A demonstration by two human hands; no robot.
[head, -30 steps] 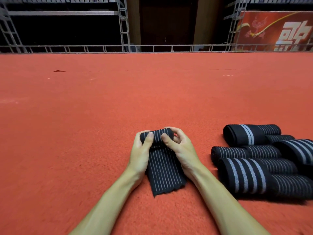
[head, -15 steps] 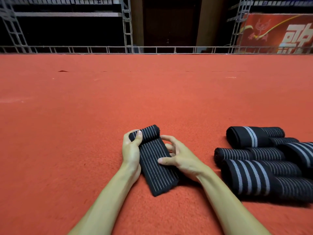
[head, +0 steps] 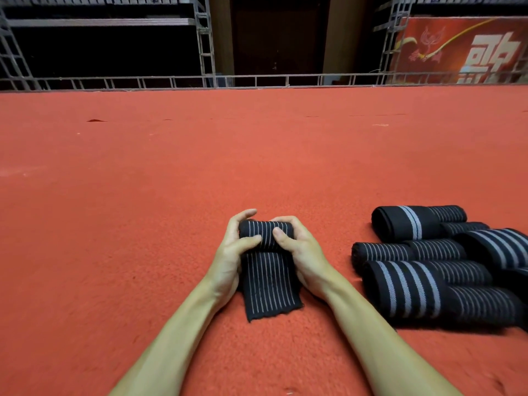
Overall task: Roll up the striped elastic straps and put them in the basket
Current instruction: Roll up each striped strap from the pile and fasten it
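Head view: left hand point(head: 228, 254), right hand point(head: 307, 260) grip half-rolled strap point(head: 268, 287).

Location: indoor event hall or stage. Indicators: red carpet point(head: 143, 195) covering the floor; metal truss frames point(head: 204, 41) along its far edge; red banner point(head: 463, 50) with large white characters behind the far right corner.

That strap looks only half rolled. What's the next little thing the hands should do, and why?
Probably roll the striped strap one more turn toward the body. The left hand and right hand both hold its rolled end, yet its flat tail lies unrolled on the red carpet, so the rolling isn't finished.
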